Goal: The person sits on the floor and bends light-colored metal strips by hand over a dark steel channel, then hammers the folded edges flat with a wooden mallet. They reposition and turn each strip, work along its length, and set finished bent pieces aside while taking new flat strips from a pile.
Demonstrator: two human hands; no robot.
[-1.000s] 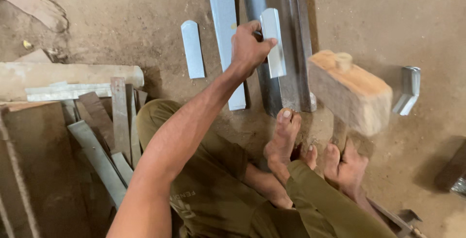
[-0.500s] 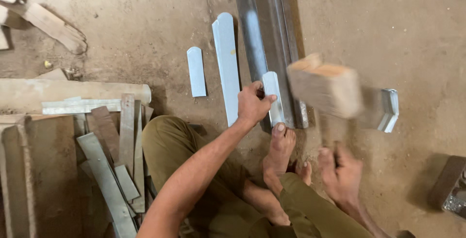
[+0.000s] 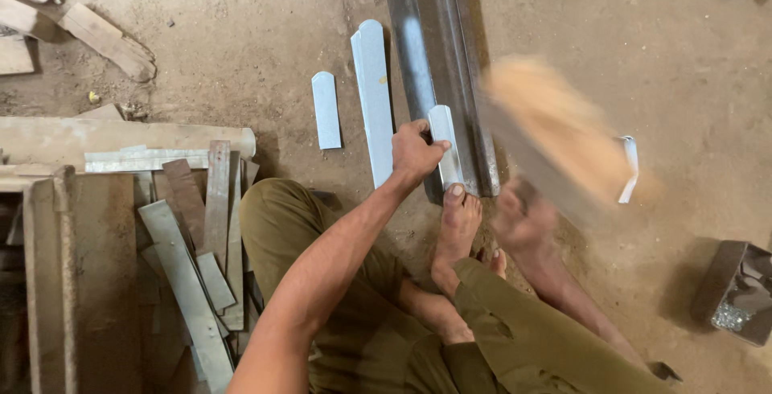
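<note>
The left hand (image 3: 414, 151) has its fingers closed around a short, round-ended strip of pale sheet metal (image 3: 445, 149), pressing it onto the long grey steel angle bar (image 3: 442, 64) on the dirt floor (image 3: 241, 24), a bare foot (image 3: 457, 229) bracing just below. The right hand (image 3: 521, 221), blurred, grips a swinging wooden mallet (image 3: 555, 141). If the blow lands off-centre, it could strike those holding fingers or kick the strip loose.

A rough metalworking workshop: a bare dirt floor (image 3: 241, 40), cut sheet-metal strips (image 3: 374, 100) laid out flat, a long steel channel (image 3: 438, 32), scrap offcuts (image 3: 193, 233) piled by a worn timber block (image 3: 121, 138).
</note>
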